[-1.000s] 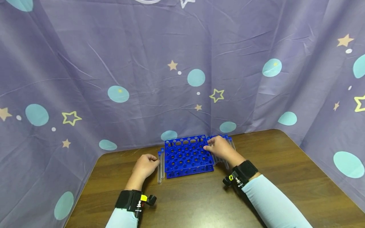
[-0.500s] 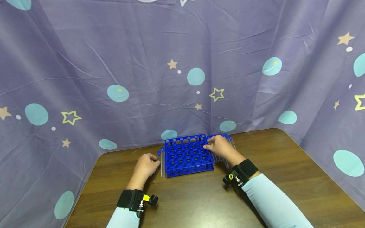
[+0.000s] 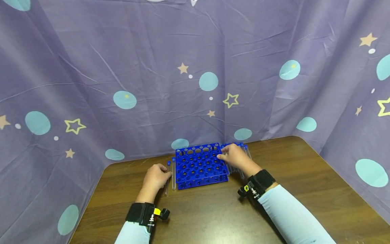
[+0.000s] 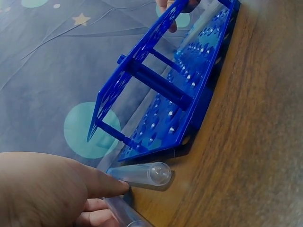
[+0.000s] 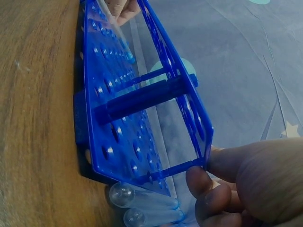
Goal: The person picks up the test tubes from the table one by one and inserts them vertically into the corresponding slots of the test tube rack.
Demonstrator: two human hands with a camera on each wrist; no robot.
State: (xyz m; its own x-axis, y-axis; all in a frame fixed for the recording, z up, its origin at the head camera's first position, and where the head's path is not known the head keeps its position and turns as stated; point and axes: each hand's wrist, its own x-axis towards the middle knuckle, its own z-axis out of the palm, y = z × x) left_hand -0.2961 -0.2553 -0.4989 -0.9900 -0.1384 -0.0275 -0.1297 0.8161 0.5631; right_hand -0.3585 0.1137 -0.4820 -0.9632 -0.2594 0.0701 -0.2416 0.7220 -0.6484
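Change: the tube at left hand has tilted. 1 s ago its foot lay in line below the cap, clear of the fingers; now the foot is swung a bit left, toward the wrist. Against 0.5 s ago, hardly any difference. My read: left has taken hold, tube not in the rack yet.

Left grip: looks like thumb and fingers pinching that tube mid-length; contact partly hidden. Right hand pinches the near corner of the top plate in the right wrist view, so rack is probably being steadied; same pose in all three head frames.

Rack sits lower centre of frame on the bench. Second tube just left of it; more tubes on its right, partly behind right hand.
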